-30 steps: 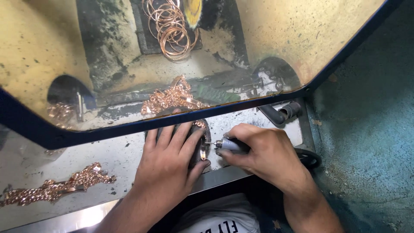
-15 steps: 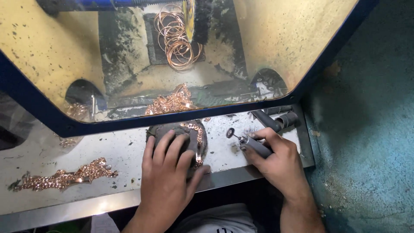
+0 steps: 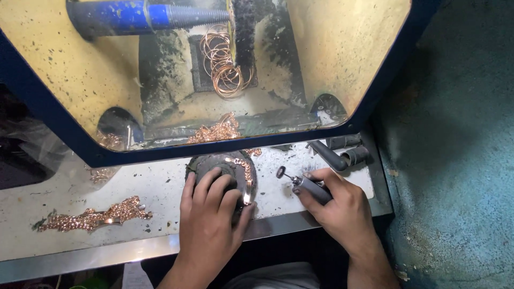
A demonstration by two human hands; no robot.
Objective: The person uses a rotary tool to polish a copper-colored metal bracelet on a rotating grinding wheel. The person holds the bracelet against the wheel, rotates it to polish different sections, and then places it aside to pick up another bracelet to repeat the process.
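My left hand (image 3: 213, 211) presses flat on a dark round block (image 3: 220, 167) with a copper-coloured chain piece (image 3: 244, 171) lying across its right side. My right hand (image 3: 337, 206) grips a slim grey rotary tool (image 3: 310, 188). The tool's small disc tip (image 3: 280, 172) points left and hangs a little to the right of the block, apart from the chain.
A pile of copper chain (image 3: 93, 217) lies at the left of the white bench (image 3: 155, 187). More chain (image 3: 214, 131) sits behind the blue-framed shield (image 3: 64, 131). Copper wire rings (image 3: 222, 61) hang inside the yellow booth. Grey tool parts (image 3: 342, 152) rest at the right.
My right hand has drawn the rotary tool away to the right, off the chain on the block. The view has tilted, showing more of the booth above.
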